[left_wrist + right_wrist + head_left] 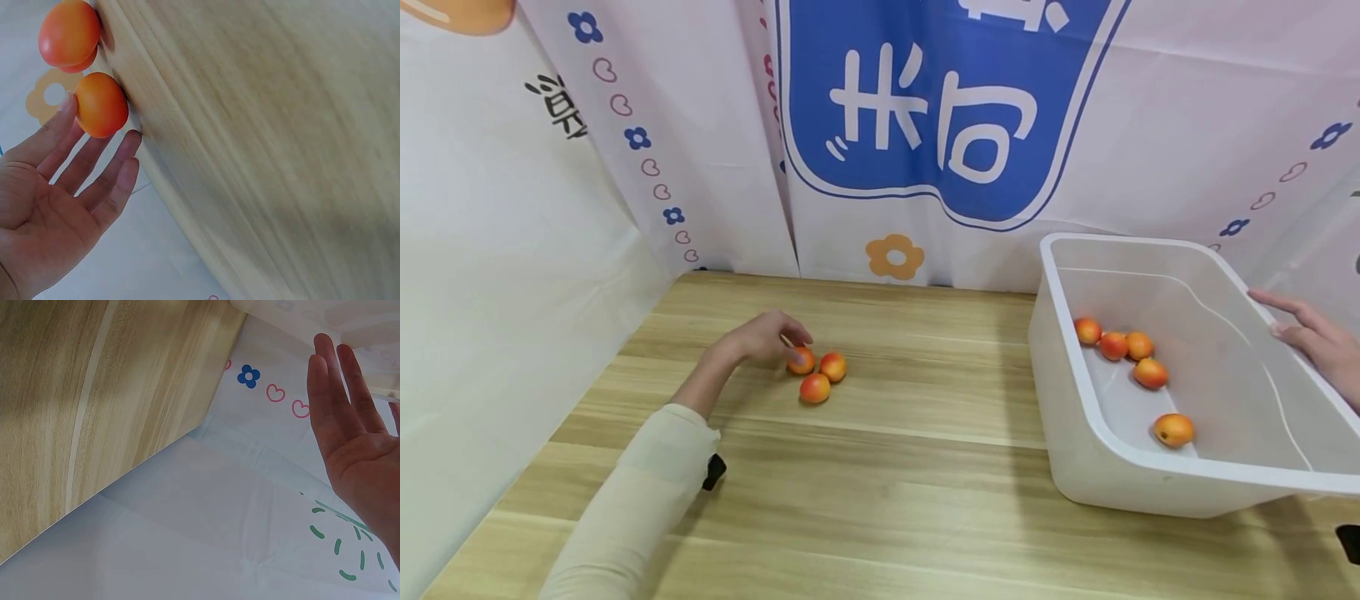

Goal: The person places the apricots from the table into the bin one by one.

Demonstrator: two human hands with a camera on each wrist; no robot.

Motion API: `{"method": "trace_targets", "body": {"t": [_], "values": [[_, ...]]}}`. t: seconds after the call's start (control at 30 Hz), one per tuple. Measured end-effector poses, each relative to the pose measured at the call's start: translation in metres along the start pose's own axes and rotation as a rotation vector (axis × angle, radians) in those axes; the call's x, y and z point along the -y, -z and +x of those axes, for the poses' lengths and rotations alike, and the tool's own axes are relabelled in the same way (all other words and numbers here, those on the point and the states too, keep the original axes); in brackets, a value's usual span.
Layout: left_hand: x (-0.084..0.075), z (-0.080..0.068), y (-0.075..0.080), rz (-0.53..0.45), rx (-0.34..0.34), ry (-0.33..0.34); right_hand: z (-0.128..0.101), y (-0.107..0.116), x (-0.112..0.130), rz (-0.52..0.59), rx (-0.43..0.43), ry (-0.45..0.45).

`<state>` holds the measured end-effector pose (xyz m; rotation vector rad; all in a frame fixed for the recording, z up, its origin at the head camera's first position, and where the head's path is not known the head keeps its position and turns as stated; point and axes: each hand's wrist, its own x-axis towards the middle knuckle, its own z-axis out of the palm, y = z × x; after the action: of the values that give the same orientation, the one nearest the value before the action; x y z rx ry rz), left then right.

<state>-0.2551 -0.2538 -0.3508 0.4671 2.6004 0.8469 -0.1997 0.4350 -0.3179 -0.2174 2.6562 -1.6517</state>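
Three small orange-red plastic fruits (817,375) lie bunched together on the pale wood-grain counter (925,467), and the left hand (760,337) reaches over the rearmost one, its grip spread, straight fingers (59,131) brushing the fruit rather than closing on it. The left wrist view shows that nearest fruit (101,105) against the fingertips, with a second behind it partly hiding a third. To the right stands a large white plastic tub (1075,400) holding five more orange-red fruits (1138,371); its near right corner is cut off by the frame edge. The right hand (1311,333) rests flat on the tub's far rim, fingers straight and together, the wrist running out of frame. A white printed cloth backdrop (925,125) with a blue panel closes the scene behind.
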Motion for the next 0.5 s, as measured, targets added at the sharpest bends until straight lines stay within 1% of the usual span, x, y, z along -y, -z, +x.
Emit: {"method": "trace_targets", "body": {"t": [0.1, 0.17, 0.37, 0.5], "values": [[0.0009, 0.0000, -0.0001, -0.004, -0.007, -0.003, -0.0006, -0.0006, -0.0003, 0.033, 0.003, 0.002], [0.0022, 0.0006, -0.0007, -0.011, -0.024, 0.000, -0.0012, -0.0011, -0.0001, 0.045, 0.006, 0.000], [0.0047, 0.0042, -0.0028, -0.031, -0.095, 0.032, -0.0020, -0.0022, 0.0026, 0.009, 0.000, -0.020], [0.0049, 0.0052, -0.0036, -0.057, -0.106, 0.043, -0.0018, -0.0029, 0.0043, 0.019, 0.001, -0.015]]}}
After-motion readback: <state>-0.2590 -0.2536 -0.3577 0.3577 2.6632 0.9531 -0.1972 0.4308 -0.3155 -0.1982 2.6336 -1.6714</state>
